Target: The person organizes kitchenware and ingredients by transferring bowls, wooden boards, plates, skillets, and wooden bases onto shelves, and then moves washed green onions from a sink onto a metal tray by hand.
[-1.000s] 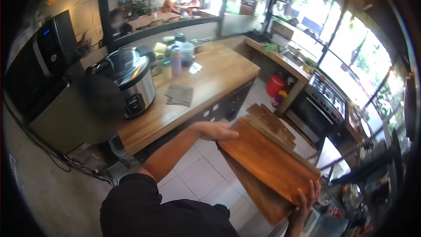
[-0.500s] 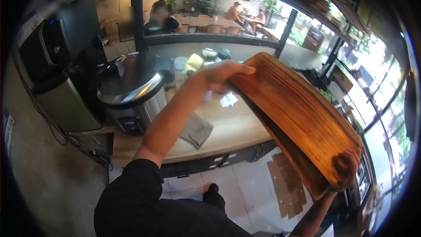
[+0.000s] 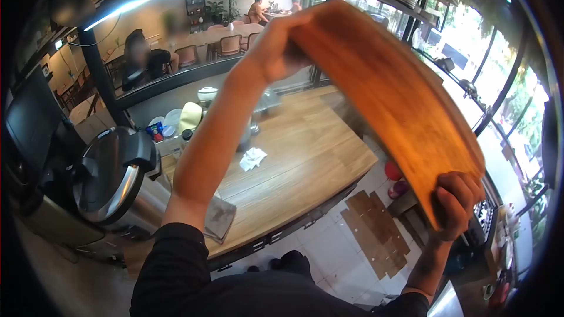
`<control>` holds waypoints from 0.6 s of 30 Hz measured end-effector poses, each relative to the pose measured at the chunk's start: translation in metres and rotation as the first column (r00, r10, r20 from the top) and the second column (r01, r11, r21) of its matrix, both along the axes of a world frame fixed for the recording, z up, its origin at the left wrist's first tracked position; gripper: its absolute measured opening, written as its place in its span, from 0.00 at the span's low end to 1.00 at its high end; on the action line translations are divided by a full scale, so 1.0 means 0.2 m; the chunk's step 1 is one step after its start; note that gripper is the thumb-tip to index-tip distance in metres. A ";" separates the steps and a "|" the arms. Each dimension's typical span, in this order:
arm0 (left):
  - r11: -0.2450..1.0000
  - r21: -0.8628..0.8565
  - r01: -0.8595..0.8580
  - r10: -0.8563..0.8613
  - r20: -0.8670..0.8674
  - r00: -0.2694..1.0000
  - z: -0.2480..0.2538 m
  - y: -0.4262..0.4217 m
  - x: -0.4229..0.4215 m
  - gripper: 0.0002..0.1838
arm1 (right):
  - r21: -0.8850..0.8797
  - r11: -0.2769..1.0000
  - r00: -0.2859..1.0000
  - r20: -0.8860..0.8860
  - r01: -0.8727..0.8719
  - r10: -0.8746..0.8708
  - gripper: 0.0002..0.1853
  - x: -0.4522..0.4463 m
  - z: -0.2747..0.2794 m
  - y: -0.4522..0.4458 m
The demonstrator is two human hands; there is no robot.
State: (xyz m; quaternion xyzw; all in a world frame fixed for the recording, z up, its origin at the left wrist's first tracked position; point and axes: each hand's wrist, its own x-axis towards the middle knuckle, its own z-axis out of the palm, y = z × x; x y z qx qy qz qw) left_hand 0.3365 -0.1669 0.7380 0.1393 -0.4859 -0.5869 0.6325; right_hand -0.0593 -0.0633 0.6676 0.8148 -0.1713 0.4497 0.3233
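Board [image 3: 390, 97], grasped by left hand [image 3: 279, 50] at upper centre and right hand [image 3: 455, 202] at lower right, now sits higher in frame, leaving more counter [image 3: 299, 147] visible.

- A person's left fingers [image 3: 298, 20] and right fingers [image 3: 463, 189] hold a wooden board [image 3: 388, 97] at two o'clock.
- Grey cloth [image 3: 220, 218] on the bench [image 3: 305, 152], seven o'clock.
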 end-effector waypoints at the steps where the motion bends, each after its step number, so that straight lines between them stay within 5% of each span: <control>1: 0.998 -0.040 0.039 -0.040 -0.033 0.999 0.06 -0.05 -0.07 0.23 | -0.095 0.995 0.999 -0.034 -0.032 0.029 0.20 -0.07 0.02 -0.07; 3: 0.993 -0.112 0.027 -0.036 -0.081 0.996 0.19 -0.14 -0.25 0.29 | -0.057 0.973 0.972 0.060 -0.223 0.226 0.15 -0.17 0.13 -0.16; 4: 0.991 -0.136 -0.020 0.006 -0.099 0.995 0.26 -0.16 -0.35 0.32 | -0.120 0.977 0.960 0.199 -0.174 0.195 0.17 -0.27 0.12 -0.27; 5: 0.961 -0.274 0.031 -0.031 0.003 1.000 0.30 -0.21 -0.41 0.38 | -0.214 0.976 0.966 0.242 -0.036 0.089 0.16 -0.31 0.16 -0.34; 7: 0.990 -0.143 -0.008 0.033 0.171 0.985 0.43 -0.15 -0.48 0.31 | -0.359 0.909 0.952 0.285 0.211 -0.109 0.14 -0.33 0.34 -0.49; 10: 0.965 -0.261 -0.013 0.093 0.299 0.950 0.26 -0.27 -0.49 0.35 | -0.455 0.772 0.889 0.330 0.444 -0.317 0.12 -0.34 0.71 -0.81; 12: 0.974 -0.225 0.006 0.090 0.414 0.906 0.10 -0.26 -0.48 0.41 | -0.455 0.852 0.947 0.293 0.259 -0.131 0.13 -0.13 0.91 -1.08; 14: 0.897 -0.410 -0.167 0.330 0.367 0.870 -0.13 -0.21 -0.58 0.38 | -0.421 0.906 0.964 0.255 0.037 0.079 0.15 0.13 1.08 -1.39; 15: 0.891 -0.386 -0.237 0.422 0.518 0.744 -0.22 -0.20 -0.57 0.37 | -0.432 0.901 0.962 0.227 -0.042 0.153 0.16 0.18 1.18 -1.52; 16: 0.933 -0.220 -0.284 0.357 0.477 0.803 -0.29 -0.14 -0.61 0.38 | -0.458 0.882 0.960 0.184 -0.107 0.212 0.17 0.20 1.26 -1.59; 17: 0.987 -0.044 -0.152 0.156 0.445 0.882 -0.37 -0.15 -0.56 0.40 | -0.468 0.868 0.956 0.140 -0.166 0.258 0.18 0.22 1.31 -1.69; 18: 0.960 0.006 -0.280 0.244 0.474 0.846 -0.45 -0.11 -0.59 0.42 | -0.466 0.862 0.952 0.116 -0.200 0.284 0.19 0.23 1.34 -1.73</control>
